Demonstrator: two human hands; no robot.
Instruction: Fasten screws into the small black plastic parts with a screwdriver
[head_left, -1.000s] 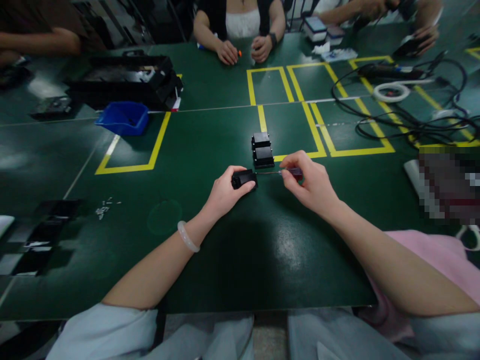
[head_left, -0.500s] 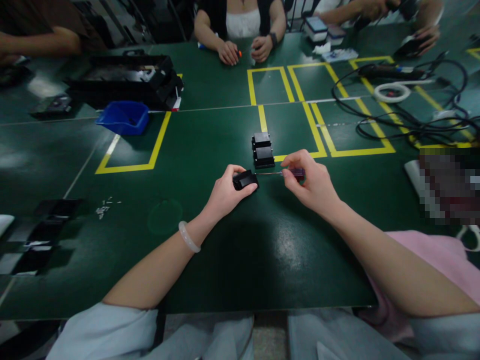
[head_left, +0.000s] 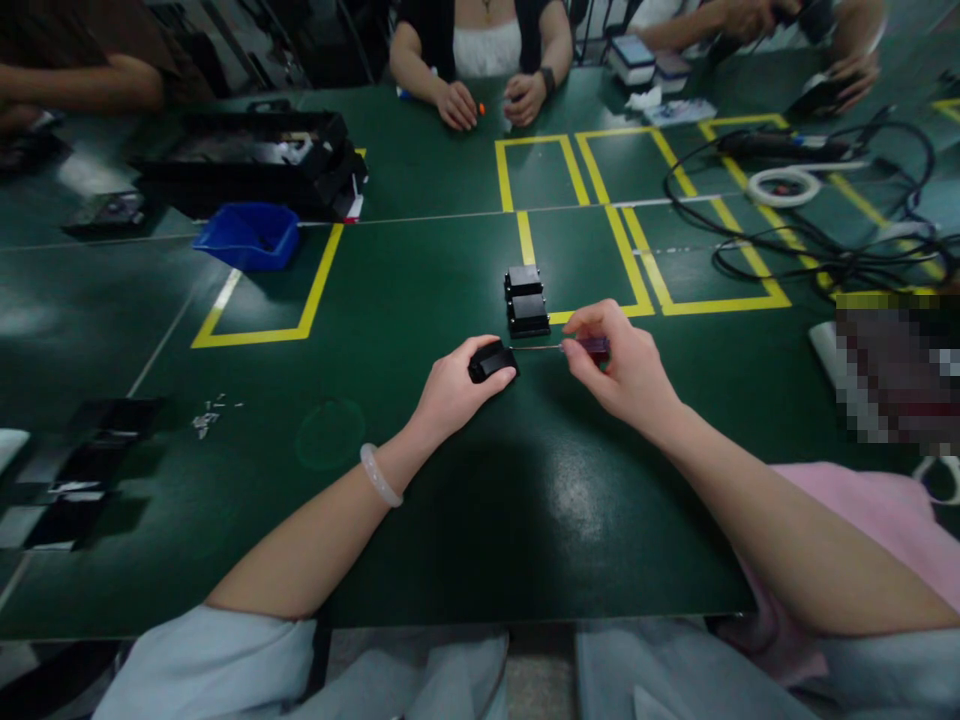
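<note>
My left hand (head_left: 463,380) is closed around a small black box-like part (head_left: 491,362), thumb along its near side, held at the table. In my right hand (head_left: 619,360) is a screwdriver (head_left: 596,346) with a dark purplish handle, pinched between thumb and fingers. Its thin metal shaft lies level and points left, and the tip meets the right end of the black part. Whether a screw sits under the tip is too small to tell. Just beyond my hands, two similar black parts (head_left: 527,308) stand one behind the other, with small shiny screws at their sides.
Loose screws (head_left: 206,415) lie at the left, near flat black pieces (head_left: 97,450). A blue bin (head_left: 251,235) stands before a black housing (head_left: 247,160). Black cables (head_left: 810,240) coil at the right. Across the green table (head_left: 450,520), a person's hands (head_left: 491,103) rest.
My left hand and the black part have shifted very slightly. The fingers behind the part sit a little lower. The screwdriver stays against the part's end.
</note>
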